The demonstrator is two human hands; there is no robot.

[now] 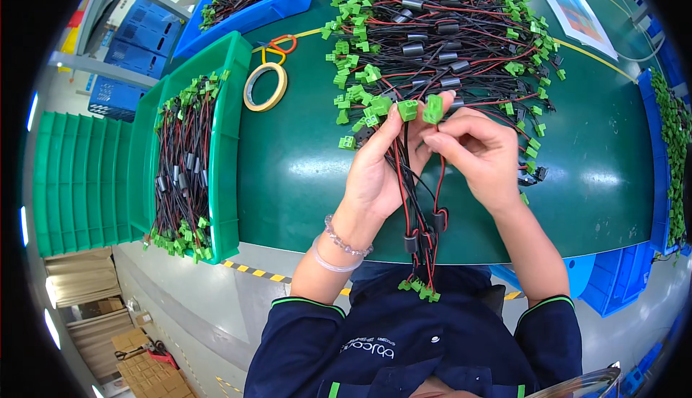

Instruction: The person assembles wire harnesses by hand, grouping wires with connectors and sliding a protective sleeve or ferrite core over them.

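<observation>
1. Nearest, a cluster of small green plastic plug connectors (420, 289) hangs at the low end of a bundle of thin red and black wires (418, 203), over the near edge of the dark green counter (295, 175)
2. The left hand (375, 175), with two clear bead bracelets (339, 243) on its wrist, has its grip closed around the bundle, thumb and fingers wrapped about the wires
3. The right hand (479, 149) pinches the upper wires just beside the left one, its grip closed on them; two green connectors (422, 108) stick up above the fingertips
4. Left of the hands, a green plastic bin (225, 146) holds finished harnesses laid lengthwise
5. Farther off, a big loose heap of the same wired connectors with black cylinders (440, 38) lies on the counter, just beyond the hands
6. Far left, a roll of yellowish tape (265, 87) lies flat near a blue plastic bin (249, 12) of more harnesses
</observation>
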